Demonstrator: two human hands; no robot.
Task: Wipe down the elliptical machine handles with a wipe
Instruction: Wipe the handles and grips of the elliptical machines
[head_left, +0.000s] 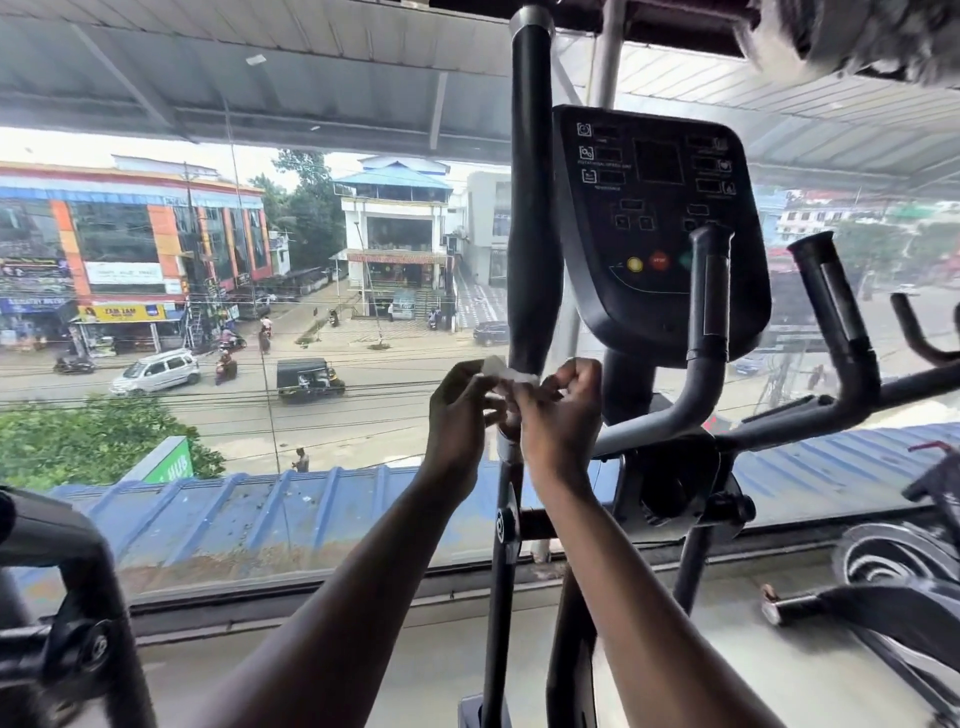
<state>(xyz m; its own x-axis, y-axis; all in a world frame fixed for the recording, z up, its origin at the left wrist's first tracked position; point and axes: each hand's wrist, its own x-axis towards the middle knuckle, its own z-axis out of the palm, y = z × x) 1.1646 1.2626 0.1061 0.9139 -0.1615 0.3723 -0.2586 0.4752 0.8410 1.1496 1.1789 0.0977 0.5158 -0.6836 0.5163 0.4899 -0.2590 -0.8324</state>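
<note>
Here, a white wipe (506, 375) is pinched by both the left hand (460, 410) and right hand (558, 410); it should be spread flat before being wrapped round the handle (530, 208)

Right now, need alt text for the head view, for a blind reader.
Both hands, left hand and right hand, pinch a small white wipe at the base of the elliptical's tall black left handle. The dark console sits to its right, with a window overlooking a street behind.

Wide window (260, 312) overlooks daylit street; grey floor (441, 665); roof (260, 62) overhead, perhaps corrugated metal.
</note>
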